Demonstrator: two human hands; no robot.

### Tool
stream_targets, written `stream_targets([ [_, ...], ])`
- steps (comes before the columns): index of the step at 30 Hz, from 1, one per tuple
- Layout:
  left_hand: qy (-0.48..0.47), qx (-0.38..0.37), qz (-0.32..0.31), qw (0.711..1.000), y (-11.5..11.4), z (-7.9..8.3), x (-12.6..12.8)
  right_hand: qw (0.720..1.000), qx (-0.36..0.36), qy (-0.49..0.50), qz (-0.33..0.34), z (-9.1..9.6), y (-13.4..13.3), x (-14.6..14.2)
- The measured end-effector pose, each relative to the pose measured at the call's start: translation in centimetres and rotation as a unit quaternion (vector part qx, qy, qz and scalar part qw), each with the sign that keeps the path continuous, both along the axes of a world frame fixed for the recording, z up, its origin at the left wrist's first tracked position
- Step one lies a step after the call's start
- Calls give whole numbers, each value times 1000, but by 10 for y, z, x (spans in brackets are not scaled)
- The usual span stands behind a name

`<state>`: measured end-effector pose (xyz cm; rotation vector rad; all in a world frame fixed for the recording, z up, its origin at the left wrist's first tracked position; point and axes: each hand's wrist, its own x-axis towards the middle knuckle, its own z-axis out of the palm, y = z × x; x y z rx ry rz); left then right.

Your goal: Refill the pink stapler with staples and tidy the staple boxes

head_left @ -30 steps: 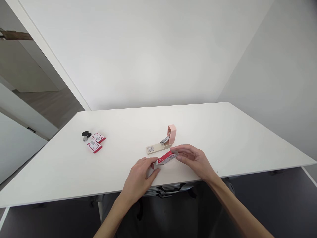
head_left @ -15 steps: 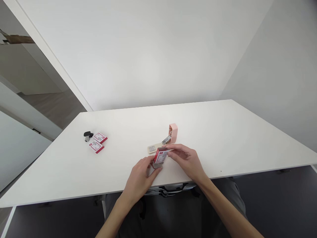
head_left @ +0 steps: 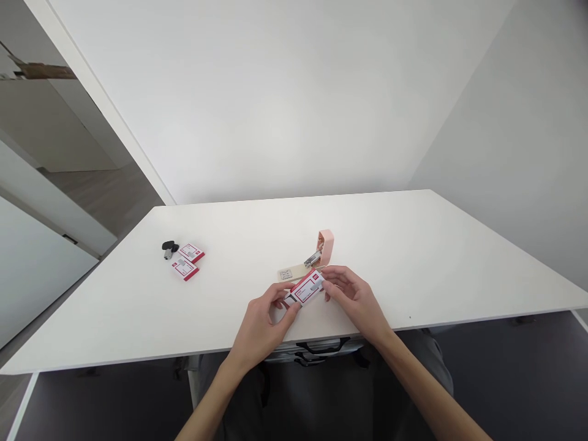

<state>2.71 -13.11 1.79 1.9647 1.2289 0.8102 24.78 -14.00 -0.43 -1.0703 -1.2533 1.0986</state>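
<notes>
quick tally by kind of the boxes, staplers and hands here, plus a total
Red-and-white boxes: 3 (held box, nearer box and farther box on the desk)
Staplers: 1 (pink-and-cream stapler, opened up)
Hands: 2 (left hand, right hand)
Total: 6

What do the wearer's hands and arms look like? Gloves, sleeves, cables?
Left hand and right hand: bare, no gloves, rings or markings visible. Left forearm and right forearm: also bare; no sleeves, watches or cables in view.
</notes>
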Motion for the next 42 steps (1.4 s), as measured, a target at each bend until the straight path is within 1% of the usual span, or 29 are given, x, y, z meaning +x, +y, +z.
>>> stream_targets([
  [3, -15, -8, 4, 1000, -1, 2, -2, 1000, -9, -8, 19, 1, -2, 0],
  [6, -37, -16, 11, 999, -1, 4, -3, 998, -19, -41, 45, 6, -4, 2],
  [7, -50, -21, 13, 998, 0, 5, -4, 998, -16, -51, 36, 9, -5, 3],
  [8, -66, -26, 15, 997, 0, 5, -5, 998, -7, -58, 13, 13, -7, 5],
  [11, -112, -40, 26, 993, 1, 3, -6, 991, 36, -69, -108, 24, -13, 11],
  [12, -122, -43, 31, 991, 2, 2, -7, 986, 51, -78, -135, 27, -15, 13],
  [14, -130, -44, 40, 990, 2, 0, -7, 981, 76, -94, -151, 30, -16, 17],
  [16, -124, -44, 42, 990, 2, 0, -5, 980, 79, -97, -158, 29, -17, 20],
  [19, -104, -41, 38, 993, 0, 1, -3, 983, 32, -85, -160, 23, -18, 21],
  [21, -89, -42, 31, 995, 0, 3, -2, 987, -2, -80, -141, 21, -19, 18],
  [22, -81, -44, 27, 995, -1, 3, -2, 988, -5, -82, -134, 20, -20, 16],
  [23, -74, -46, 25, 996, -1, 3, -2, 987, 5, -91, -134, 21, -22, 13],
  [25, -67, -45, 22, 996, -1, 3, -1, 978, 61, -136, -146, 23, -25, 8],
  [27, -66, -40, 24, 997, 0, 2, -1, 960, 129, -203, -144, 26, -27, 5],
  [29, -65, -36, 28, 997, 0, 0, -1, 942, 170, -259, -127, 27, -28, 3],
  [31, -59, -37, 29, 997, 0, -1, -1, 930, 190, -294, -109, 26, -28, 4],
  [36, -50, -41, 24, 998, -1, -2, -1, 908, 215, -348, -94, 19, -24, 6],
  [39, -48, -43, 25, 998, -1, -2, -1, 901, 236, -346, -116, 20, -24, 6],
  [42, -48, -42, 20, 998, -1, -3, -1, 902, 241, -327, -145, 25, -24, 4],
])
